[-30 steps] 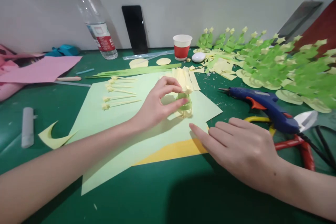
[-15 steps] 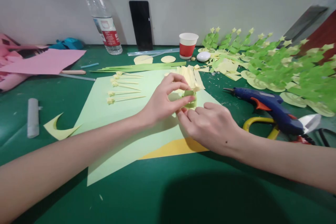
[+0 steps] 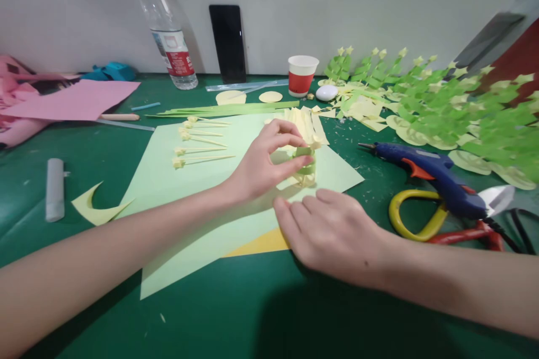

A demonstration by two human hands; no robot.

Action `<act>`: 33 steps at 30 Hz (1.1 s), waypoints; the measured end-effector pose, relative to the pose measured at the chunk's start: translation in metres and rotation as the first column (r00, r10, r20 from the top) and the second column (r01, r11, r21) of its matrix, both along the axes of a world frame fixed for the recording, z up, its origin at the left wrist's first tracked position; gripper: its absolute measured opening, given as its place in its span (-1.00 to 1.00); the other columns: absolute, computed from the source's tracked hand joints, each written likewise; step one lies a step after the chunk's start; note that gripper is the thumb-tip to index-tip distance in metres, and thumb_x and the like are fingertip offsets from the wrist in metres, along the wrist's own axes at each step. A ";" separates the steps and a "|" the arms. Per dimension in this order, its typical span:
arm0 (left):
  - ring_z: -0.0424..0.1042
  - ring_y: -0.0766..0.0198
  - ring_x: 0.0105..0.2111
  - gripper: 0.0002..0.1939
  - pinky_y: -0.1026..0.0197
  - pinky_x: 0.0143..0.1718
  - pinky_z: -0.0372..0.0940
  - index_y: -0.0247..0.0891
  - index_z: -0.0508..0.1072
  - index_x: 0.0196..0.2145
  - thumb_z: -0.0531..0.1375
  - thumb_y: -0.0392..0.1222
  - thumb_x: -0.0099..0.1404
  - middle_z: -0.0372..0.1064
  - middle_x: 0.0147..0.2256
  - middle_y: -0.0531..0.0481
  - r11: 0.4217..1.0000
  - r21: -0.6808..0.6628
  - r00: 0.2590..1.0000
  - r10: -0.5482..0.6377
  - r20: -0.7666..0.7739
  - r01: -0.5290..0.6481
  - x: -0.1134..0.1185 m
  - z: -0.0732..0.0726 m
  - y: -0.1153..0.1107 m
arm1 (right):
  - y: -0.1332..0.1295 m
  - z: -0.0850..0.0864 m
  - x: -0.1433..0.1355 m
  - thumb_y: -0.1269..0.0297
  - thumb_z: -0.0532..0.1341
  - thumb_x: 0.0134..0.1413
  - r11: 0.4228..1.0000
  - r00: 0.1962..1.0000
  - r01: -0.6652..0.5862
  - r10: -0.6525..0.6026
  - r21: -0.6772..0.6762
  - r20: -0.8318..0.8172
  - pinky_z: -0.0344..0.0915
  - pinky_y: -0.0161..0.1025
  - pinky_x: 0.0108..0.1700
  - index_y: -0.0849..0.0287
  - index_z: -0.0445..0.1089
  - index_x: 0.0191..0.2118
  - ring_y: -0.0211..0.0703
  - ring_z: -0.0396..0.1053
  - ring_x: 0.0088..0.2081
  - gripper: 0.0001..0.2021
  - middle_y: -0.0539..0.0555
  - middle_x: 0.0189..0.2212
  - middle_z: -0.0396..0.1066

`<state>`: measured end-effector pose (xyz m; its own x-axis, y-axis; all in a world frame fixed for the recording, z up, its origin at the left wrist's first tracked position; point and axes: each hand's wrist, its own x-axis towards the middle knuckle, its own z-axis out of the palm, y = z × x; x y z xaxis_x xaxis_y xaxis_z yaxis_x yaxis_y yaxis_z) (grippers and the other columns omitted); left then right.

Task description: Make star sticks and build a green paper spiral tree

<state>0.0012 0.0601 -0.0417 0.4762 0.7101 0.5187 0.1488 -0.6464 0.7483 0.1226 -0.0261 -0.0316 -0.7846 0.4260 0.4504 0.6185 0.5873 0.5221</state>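
Between its thumb and fingers, my left hand (image 3: pixel 263 162) holds a small green and yellow paper piece (image 3: pixel 306 167) upright over the pale green sheet (image 3: pixel 202 202). My right hand (image 3: pixel 326 224) is closed just below and in front of that piece, apart from it. Whether anything sits in its pinched fingertips is hidden. Several thin yellow stems with star tips (image 3: pixel 202 148) lie on the sheet left of my hands. A bundle of pale yellow strips (image 3: pixel 305 120) lies behind my left fingers.
A blue glue gun (image 3: pixel 433 171) and yellow-handled scissors (image 3: pixel 416 216) lie at right, before rows of green paper plants (image 3: pixel 475 106). At the back stand a bottle (image 3: pixel 174 56), a phone (image 3: pixel 228 44) and a red-white cup (image 3: pixel 302 76). Pink paper (image 3: pixel 71 100) lies at left.
My right hand has drawn back from the paper piece toward the near edge, uncovering its lower part and more of the scissors. My left hand has stayed nearly in place.
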 end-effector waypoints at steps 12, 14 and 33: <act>0.26 0.25 -0.17 -0.92 0.11 -0.04 0.15 -0.25 0.33 -0.47 0.20 -0.32 0.12 0.21 -0.29 -0.01 0.999 -0.030 1.000 -0.013 0.008 0.013 0.001 0.001 0.000 | -0.006 0.010 0.051 0.48 -0.04 0.14 0.981 0.956 0.122 -0.156 -0.148 -0.247 -0.04 -0.35 -0.70 0.26 0.48 -0.49 -0.38 0.13 -0.78 -0.63 -0.05 -0.79 0.27; 0.26 0.25 -0.16 -0.92 0.13 -0.04 0.16 -0.24 0.33 -0.48 0.20 -0.31 0.12 0.21 -0.28 -0.01 0.999 -0.039 1.000 -0.006 -0.009 0.006 0.001 0.002 -0.001 | 0.009 0.016 0.069 0.38 0.03 0.14 0.974 0.930 0.195 -0.222 -0.118 -0.293 -0.06 -0.38 -0.71 0.25 0.47 -0.55 -0.40 0.08 -0.80 -0.66 -0.05 -0.79 0.29; 0.25 0.19 -0.16 -0.97 0.03 -0.04 0.17 -0.20 0.36 -0.45 0.18 -0.23 0.12 0.21 -0.26 -0.01 0.995 -0.097 1.000 -0.013 -0.004 0.013 -0.001 0.002 0.000 | 0.087 0.072 0.123 0.48 0.08 -0.05 0.584 0.625 0.608 -0.770 -0.538 -0.128 0.21 -0.24 -0.35 0.22 0.38 -0.12 -0.06 0.36 -0.22 -0.68 0.16 -0.17 0.42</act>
